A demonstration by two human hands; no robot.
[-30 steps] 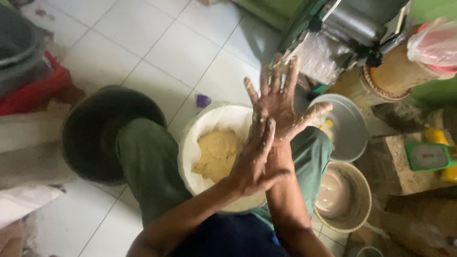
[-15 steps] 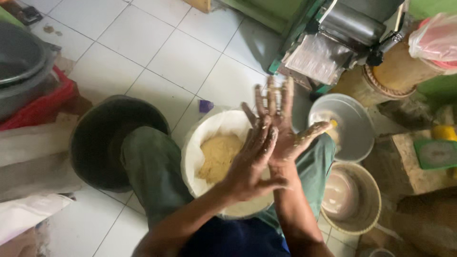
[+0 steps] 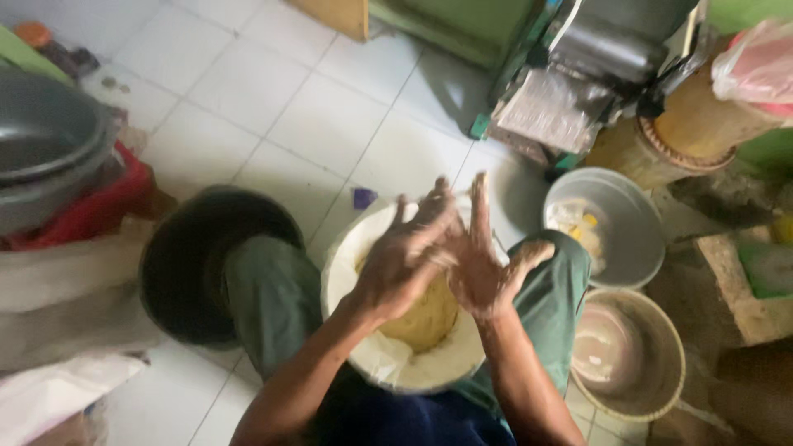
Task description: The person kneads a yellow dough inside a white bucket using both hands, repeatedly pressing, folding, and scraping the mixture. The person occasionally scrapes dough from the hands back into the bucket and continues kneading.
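My left hand [image 3: 405, 263] and my right hand [image 3: 487, 264] are pressed against each other above a white bucket [image 3: 363, 256] that stands between my knees. Both hands are smeared with pale dough, fingers spread, holding nothing. The left hand is blurred with motion across the right palm. Inside the bucket lies a yellowish lump of dough [image 3: 429, 318], partly hidden by my hands. My green trouser legs flank the bucket.
A black round tub [image 3: 194, 272] sits at the left knee. A grey bowl [image 3: 607, 227] with yellow bits and a tan pail [image 3: 628, 355] stand at the right. Grey basins [image 3: 45, 157] over red plastic are far left; a metal machine [image 3: 595, 66] is at the back.
The hands have dropped lower over the bucket and the left hand has slid up across the right palm. The view has shifted a little to the left.
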